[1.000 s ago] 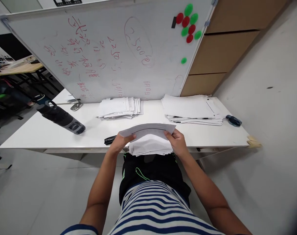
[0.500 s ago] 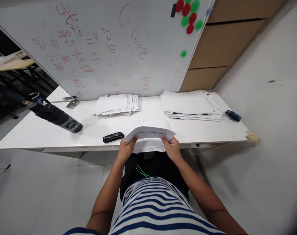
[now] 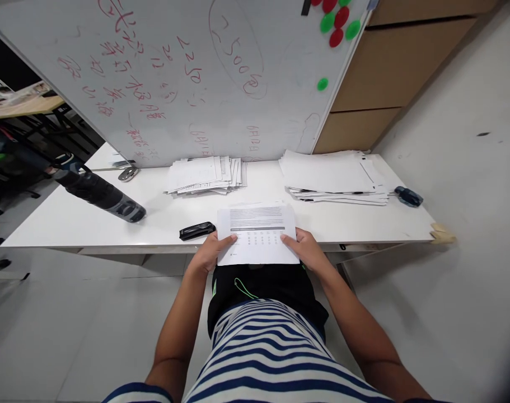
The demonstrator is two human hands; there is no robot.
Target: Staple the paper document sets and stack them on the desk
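Printed paper sheets (image 3: pixel 258 235) lie nearly flat at the table's front edge, with text, a dark bar and small checkboxes facing up. My left hand (image 3: pixel 208 252) grips their left edge, thumb on top and fingers underneath. On the right edge my right hand (image 3: pixel 308 249) holds them the same way. A black stapler (image 3: pixel 197 230) rests just left of the sheets, close to my left hand. Behind are two paper stacks, a smaller one (image 3: pixel 202 174) at the back left and a larger one (image 3: pixel 328 173) at the back right.
A dark bottle (image 3: pixel 99 195) stands on the left of the white table (image 3: pixel 162 215). Near the whiteboard (image 3: pixel 154 73) lies a grey mouse-like object (image 3: pixel 127 173). A dark blue object (image 3: pixel 408 196) sits at the right end, by the wall. Brown boxes (image 3: pixel 384 73) rise behind.
The sheet that was bent upward between my hands now lies flatter, its printed face visible. Both hands still hold its sides. The view has shifted slightly.
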